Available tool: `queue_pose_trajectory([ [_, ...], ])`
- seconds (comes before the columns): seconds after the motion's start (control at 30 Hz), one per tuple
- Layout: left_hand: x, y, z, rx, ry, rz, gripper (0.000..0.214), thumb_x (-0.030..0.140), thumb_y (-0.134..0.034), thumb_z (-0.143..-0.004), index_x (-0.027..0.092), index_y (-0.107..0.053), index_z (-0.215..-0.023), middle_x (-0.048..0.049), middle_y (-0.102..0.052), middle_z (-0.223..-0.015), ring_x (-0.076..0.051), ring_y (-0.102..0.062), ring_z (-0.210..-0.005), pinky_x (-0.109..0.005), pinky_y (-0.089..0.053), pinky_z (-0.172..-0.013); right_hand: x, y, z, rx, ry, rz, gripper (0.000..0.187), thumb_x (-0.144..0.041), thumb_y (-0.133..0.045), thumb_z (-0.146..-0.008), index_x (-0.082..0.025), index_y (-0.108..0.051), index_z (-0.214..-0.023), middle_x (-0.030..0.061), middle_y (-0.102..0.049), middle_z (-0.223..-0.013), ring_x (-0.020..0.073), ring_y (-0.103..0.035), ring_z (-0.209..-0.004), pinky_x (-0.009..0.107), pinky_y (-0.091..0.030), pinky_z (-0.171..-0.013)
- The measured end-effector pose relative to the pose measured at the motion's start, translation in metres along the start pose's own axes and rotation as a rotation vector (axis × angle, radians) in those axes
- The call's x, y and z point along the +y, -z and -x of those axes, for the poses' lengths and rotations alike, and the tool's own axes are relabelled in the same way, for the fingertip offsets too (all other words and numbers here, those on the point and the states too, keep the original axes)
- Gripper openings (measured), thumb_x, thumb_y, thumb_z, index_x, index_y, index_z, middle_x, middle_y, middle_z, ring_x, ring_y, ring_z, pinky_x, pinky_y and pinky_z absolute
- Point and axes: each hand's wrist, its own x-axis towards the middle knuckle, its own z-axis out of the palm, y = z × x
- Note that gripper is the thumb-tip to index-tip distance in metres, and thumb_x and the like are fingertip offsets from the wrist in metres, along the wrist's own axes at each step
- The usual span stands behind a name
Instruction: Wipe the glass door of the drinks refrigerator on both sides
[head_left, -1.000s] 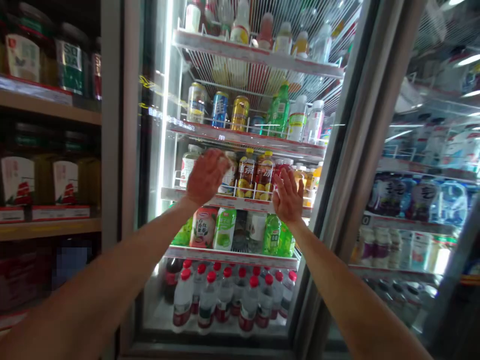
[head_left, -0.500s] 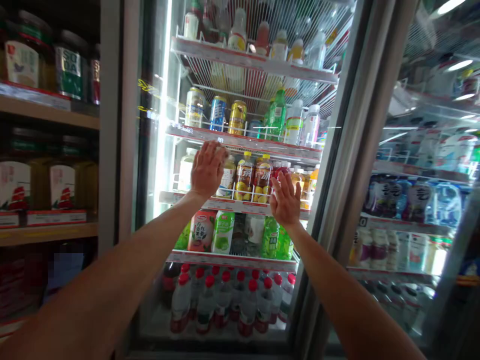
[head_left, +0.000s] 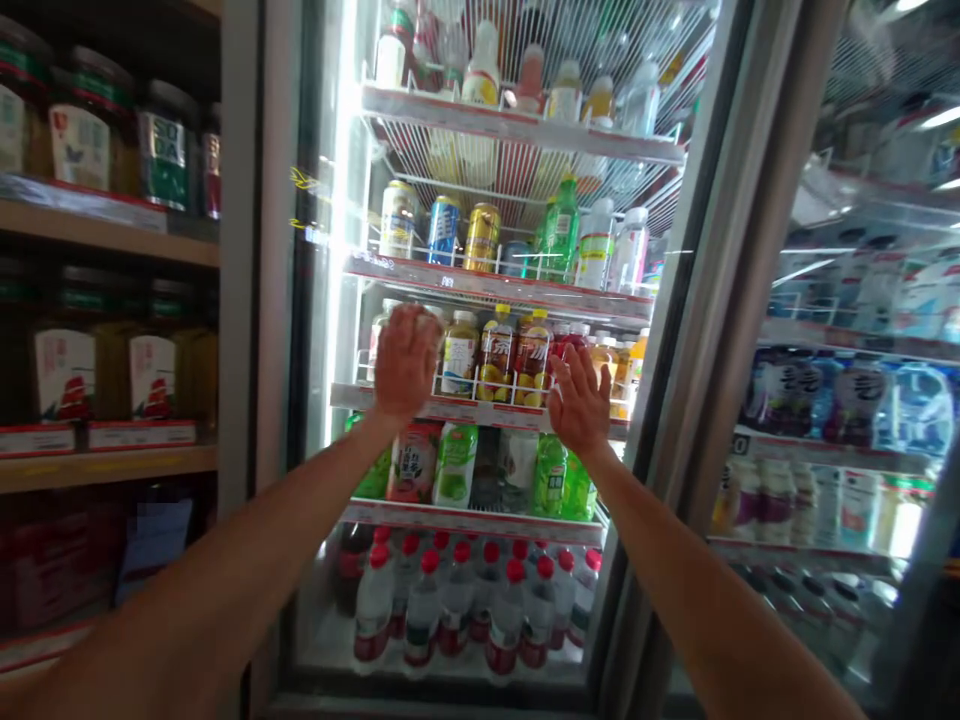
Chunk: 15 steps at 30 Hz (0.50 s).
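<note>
My left hand [head_left: 407, 362] is raised in front of the drinks cooler's glass door, over the left part of the bottle shelf. Motion blurs its fingers, and whether it holds anything is hidden. My right hand [head_left: 581, 405] is open, palm toward the glass and fingers apart, at the right of the same shelf. Whether either hand touches the glass is hard to tell. Between them, behind the glass, stand yellow-capped tea bottles [head_left: 497, 355] and a pale-labelled tea bottle [head_left: 459, 355]. Green cartons and bottles [head_left: 455, 467] line the shelf below.
Cans [head_left: 442, 230] and green bottles [head_left: 561, 232] stand on the shelf above. Red-capped bottles [head_left: 424, 605] fill the cooler's bottom. A metal door frame [head_left: 739, 300] divides this cooler from another at right. Large jars [head_left: 66, 365] stand on shelves at left.
My left hand has moved slightly down and left across the glass. My right hand stays almost in place. The whole view has shifted a little.
</note>
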Motion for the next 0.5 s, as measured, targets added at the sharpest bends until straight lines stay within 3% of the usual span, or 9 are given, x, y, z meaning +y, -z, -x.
queue_pose_trajectory([
  [0.07, 0.015, -0.004, 0.012, -0.125, -0.231, -0.033, 0.044, 0.021, -0.041, -0.089, 0.023, -0.04, -0.133, -0.0078, -0.037, -0.144, -0.022, -0.023, -0.138, -0.043, -0.026, -0.111, 0.0, 0.0, 0.0, 0.007, 0.008, -0.001, 0.054, -0.025, -0.038, -0.087, -0.019, -0.032, -0.14, 0.0087, -0.038, -0.145, 0.0204, -0.02, -0.14, 0.047, -0.013, -0.113],
  [0.13, 0.021, -0.004, 0.022, -0.214, -0.339, -0.046, 0.042, 0.023, -0.042, -0.089, 0.026, -0.044, -0.131, -0.0056, -0.042, -0.142, -0.021, -0.025, -0.137, -0.043, -0.027, -0.111, 0.001, 0.0, 0.0, 0.005, 0.008, -0.002, 0.054, -0.025, -0.038, -0.087, -0.02, -0.031, -0.14, 0.008, -0.038, -0.144, 0.0199, -0.019, -0.14, 0.046, -0.014, -0.113],
  [0.17, 0.019, -0.001, 0.024, -0.203, -0.287, -0.056, 0.04, 0.024, -0.042, -0.089, 0.026, -0.045, -0.129, -0.0055, -0.043, -0.141, -0.021, -0.026, -0.137, -0.043, -0.027, -0.11, 0.001, 0.001, 0.0, 0.002, 0.004, -0.003, 0.054, -0.024, -0.037, -0.087, -0.021, -0.03, -0.141, 0.0072, -0.038, -0.145, 0.0195, -0.019, -0.14, 0.046, -0.014, -0.113],
  [0.3, -0.011, 0.021, 0.026, 0.048, 0.164, -0.108, 0.041, 0.025, -0.036, -0.091, 0.02, -0.043, -0.131, -0.0127, -0.037, -0.144, -0.024, -0.024, -0.138, -0.049, -0.028, -0.108, 0.001, 0.001, 0.0, -0.016, -0.015, -0.002, 0.056, -0.025, -0.036, -0.087, -0.024, -0.025, -0.143, 0.0049, -0.035, -0.147, 0.0192, -0.018, -0.14, 0.047, -0.013, -0.113],
  [0.37, -0.015, 0.026, 0.032, 0.075, 0.219, -0.113, 0.042, 0.024, -0.035, -0.091, 0.02, -0.041, -0.133, -0.0128, -0.032, -0.146, -0.023, -0.022, -0.138, -0.048, -0.029, -0.108, 0.0, 0.001, 0.0, -0.022, -0.022, -0.009, 0.057, -0.025, -0.036, -0.087, -0.025, -0.024, -0.143, 0.0047, -0.034, -0.147, 0.0197, -0.019, -0.14, 0.048, -0.013, -0.113],
  [0.5, 0.004, 0.019, 0.059, -0.175, -0.164, -0.056, 0.043, 0.022, -0.044, -0.088, 0.031, -0.045, -0.13, -0.0038, -0.042, -0.142, -0.019, -0.026, -0.137, -0.039, -0.027, -0.111, 0.0, 0.001, 0.0, -0.038, -0.016, -0.012, 0.058, -0.025, -0.036, -0.086, -0.024, -0.024, -0.143, 0.0054, -0.033, -0.148, 0.0207, -0.02, -0.14, 0.048, -0.012, -0.112],
])
